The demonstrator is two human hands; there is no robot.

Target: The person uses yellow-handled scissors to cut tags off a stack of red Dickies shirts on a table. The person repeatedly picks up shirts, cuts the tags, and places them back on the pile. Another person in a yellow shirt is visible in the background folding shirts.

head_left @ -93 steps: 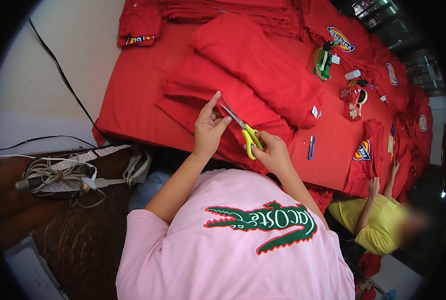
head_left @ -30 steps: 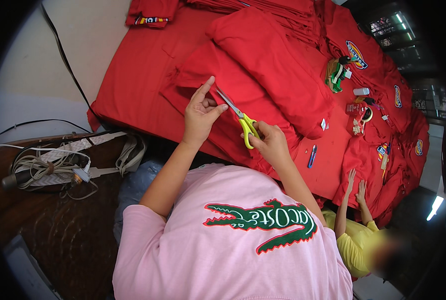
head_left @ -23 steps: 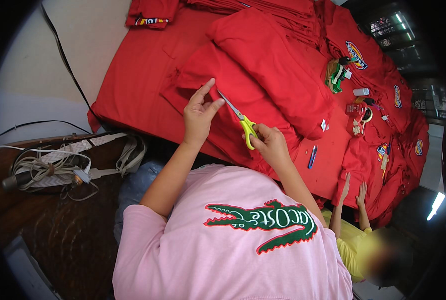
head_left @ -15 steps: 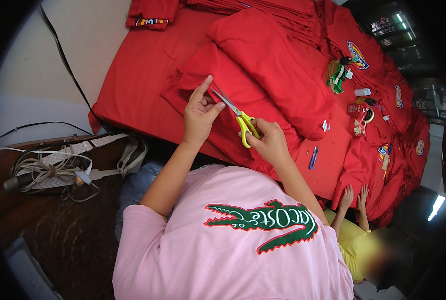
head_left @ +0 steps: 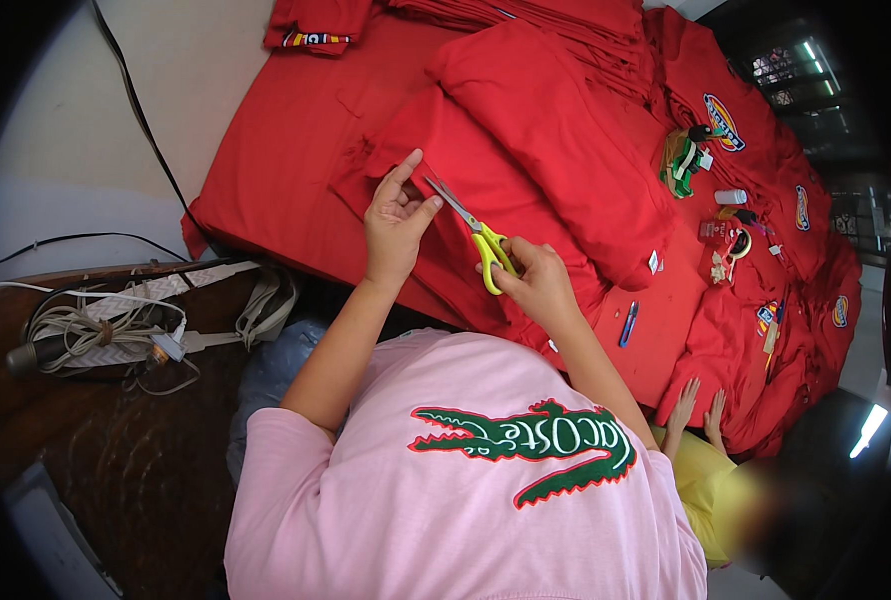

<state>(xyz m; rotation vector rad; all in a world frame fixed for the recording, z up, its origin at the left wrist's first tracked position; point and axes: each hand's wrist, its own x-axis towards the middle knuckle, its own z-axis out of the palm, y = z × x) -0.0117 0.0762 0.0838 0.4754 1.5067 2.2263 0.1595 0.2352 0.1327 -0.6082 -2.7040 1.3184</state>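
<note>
My right hand [head_left: 537, 280] grips scissors [head_left: 488, 247] by their yellow-green handles. The metal blades point up and left, slightly apart, with their tips near the thumb of my left hand [head_left: 396, 222]. That hand's index finger and thumb are stretched apart, while the other fingers curl toward the palm; I see nothing clearly held in it. A bunched red garment [head_left: 556, 150] spreads under and beyond both hands. Its lower folds hang toward my body at the table edge.
Red folded garments [head_left: 586, 45] are stacked at the back. To the right lie a blue pen-like tool [head_left: 629, 324], a green-strapped item [head_left: 680, 165], a white cylinder [head_left: 730, 197] and a tape roll [head_left: 740, 243]. Another person's hands [head_left: 684, 403] rest on red cloth. Coiled cables [head_left: 101, 335] lie left.
My view has shifted slightly, so the table things sit a little farther right and lower. My hands and the scissors keep nearly the same pose. The other person's hands have moved slightly.
</note>
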